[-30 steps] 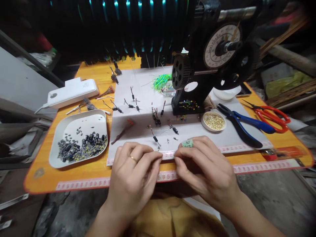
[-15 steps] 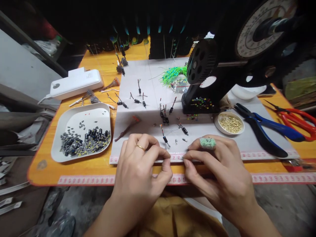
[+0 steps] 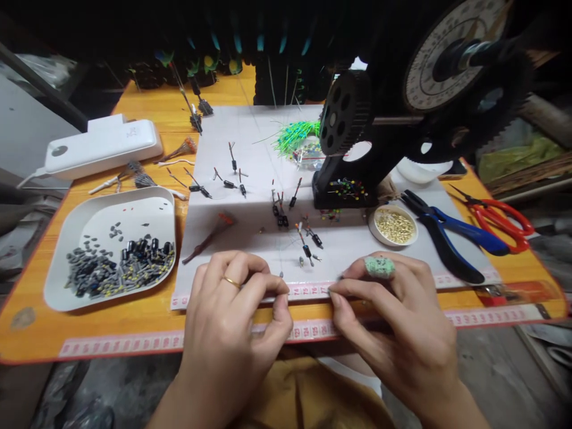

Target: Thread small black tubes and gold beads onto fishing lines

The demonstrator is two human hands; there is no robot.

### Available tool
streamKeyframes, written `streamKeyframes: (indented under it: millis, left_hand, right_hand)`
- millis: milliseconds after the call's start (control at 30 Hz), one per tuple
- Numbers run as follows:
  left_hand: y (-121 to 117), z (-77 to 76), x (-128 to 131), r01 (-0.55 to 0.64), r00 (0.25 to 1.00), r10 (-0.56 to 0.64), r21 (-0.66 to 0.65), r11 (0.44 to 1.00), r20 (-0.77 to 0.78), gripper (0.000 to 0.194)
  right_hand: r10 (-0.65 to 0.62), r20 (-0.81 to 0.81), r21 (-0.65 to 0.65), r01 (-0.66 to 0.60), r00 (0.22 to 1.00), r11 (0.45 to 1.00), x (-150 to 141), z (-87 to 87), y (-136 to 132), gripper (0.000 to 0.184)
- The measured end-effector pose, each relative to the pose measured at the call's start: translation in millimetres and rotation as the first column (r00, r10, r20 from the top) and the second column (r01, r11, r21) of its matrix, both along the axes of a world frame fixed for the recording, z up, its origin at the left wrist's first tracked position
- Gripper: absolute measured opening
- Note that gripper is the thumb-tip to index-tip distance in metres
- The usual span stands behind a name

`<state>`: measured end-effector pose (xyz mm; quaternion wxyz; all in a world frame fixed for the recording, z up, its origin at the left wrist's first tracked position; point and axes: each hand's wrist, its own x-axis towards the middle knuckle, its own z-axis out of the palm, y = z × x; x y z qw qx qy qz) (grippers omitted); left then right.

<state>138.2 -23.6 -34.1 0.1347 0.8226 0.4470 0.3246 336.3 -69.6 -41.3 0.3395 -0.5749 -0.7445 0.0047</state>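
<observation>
My left hand (image 3: pixel 236 316), with a gold ring, pinches thumb and forefinger over the near edge of the white board. Opposite it, my right hand (image 3: pixel 397 322) pinches in the same way, a green wrap (image 3: pixel 379 267) round one finger. Whatever the two pinches hold is too fine to make out. A pink-and-white measuring tape (image 3: pixel 308 291) runs along the board's edge between the fingertips. Just beyond lies a small black cylinder (image 3: pixel 307 251) with an orange-tipped stem, close to tiny grey pieces (image 3: pixel 316 258). Several similar black cylinders (image 3: pixel 280 220) are scattered further back.
At left stands a white tray (image 3: pixel 53 286) of grey and black bits. A black geared machine (image 3: pixel 344 125) rises behind. On the right are a dish of gold pieces (image 3: pixel 394 224), blue-black pliers (image 3: pixel 465 229) and red-handled pliers (image 3: pixel 504 217). A white power strip (image 3: pixel 105 149) lies back left.
The camera view has shifted, so the table sits further left. My two pinched hands have moved apart, showing more of the tape between them. The black cylinder nearest the hands lies closer to its neighbour.
</observation>
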Motion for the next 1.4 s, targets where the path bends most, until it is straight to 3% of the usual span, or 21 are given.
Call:
streamKeyframes:
  millis: [967,1033,1100,1167,1200,1267,1333,1400]
  left_hand:
    - [1,1.9,-4,-0.005,1.000,0.005,-0.053,0.999,0.012,0.011]
    - [-2,1.8,-5,0.017,0.999,-0.017,-0.008,1.000,0.029,0.012]
    - [-9,1.6,-5,0.027,0.996,-0.031,0.053,0.998,0.083,0.018]
    - [-19,0.5,-4,0.065,0.981,-0.077,0.073,0.995,0.177,0.025]
    - [-25,-0.4,-4,0.094,0.966,-0.102,0.048,0.994,0.239,0.027]
    - [-36,-2.5,-4,0.191,0.919,-0.152,-0.075,0.979,0.364,0.026]
    - [-44,-3.9,-4,0.272,0.877,-0.131,-0.254,0.928,0.462,0.021]
    - [-48,-3.0,-5,0.303,0.840,-0.044,-0.399,0.866,0.541,0.017]
  right_hand:
    - [0.003,0.033,0.021,-0.003,0.999,1.000,1,-4.6,-2,0.017]
    - [-0.029,-0.003,0.050,0.029,1.000,0.998,-1,-2.8,-5,0.018]
    - [-0.018,-0.174,0.033,0.024,0.985,0.999,-6,0.8,-10,0.018]
    - [0.013,-0.503,-0.086,-0.065,0.864,0.994,-14,5.1,-16,0.015]
    - [0.015,-0.685,-0.155,-0.166,0.728,0.974,-19,7.0,-19,0.012]
    - [-0.042,-0.931,-0.204,-0.419,0.363,0.885,-28,9.9,-24,0.008]
    - [-0.122,-0.991,-0.130,-0.610,0.055,0.782,-35,11.3,-29,0.007]
    - [-0.173,-0.981,-0.062,-0.689,-0.093,0.723,-40,11.5,-34,0.009]
